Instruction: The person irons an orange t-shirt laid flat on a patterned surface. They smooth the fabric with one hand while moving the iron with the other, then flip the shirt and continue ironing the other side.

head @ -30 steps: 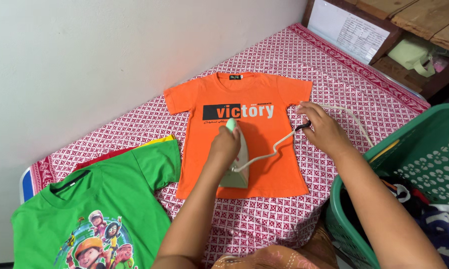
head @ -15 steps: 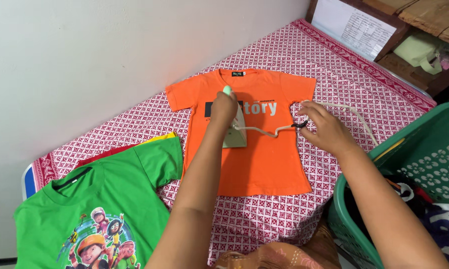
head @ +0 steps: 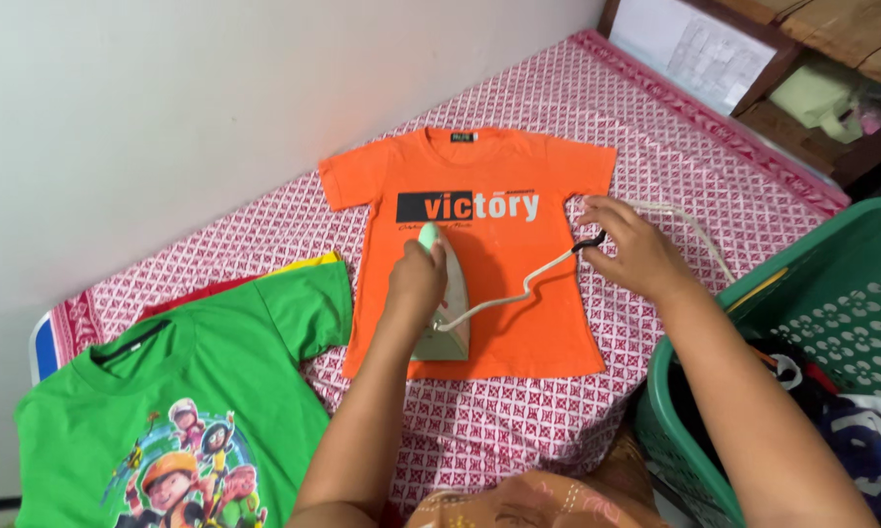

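Head view, single camera. The left hand [head: 417, 279] is closed around the pale green handle of an iron [head: 442, 318], which rests flat on the lower front of an orange T-shirt [head: 479, 254]; the hand covers most of the iron's top, so only its rear and handle tip show. The right hand [head: 624, 244] pinches the iron's cream cord [head: 518, 290] at a dark sleeve near the shirt's right side seam, fingers closed on it. The cord runs on past the hand toward the far right edge of the bed, where it passes out of sight behind the forearm.

The orange T-shirt lies spread flat, collar toward the wall, on a red-and-white patterned bedcover [head: 655, 147]. A green T-shirt [head: 186, 391] with a cartoon print lies at the near left corner, cut off by the frame; it overlaps red and yellow cloth of which only thin edges show.

A green plastic laundry basket [head: 831, 284] stands at the near right edge, partly cut off. It holds dark and multicoloured clothes, too bunched to tell apart. The forearm hides part of its rim.
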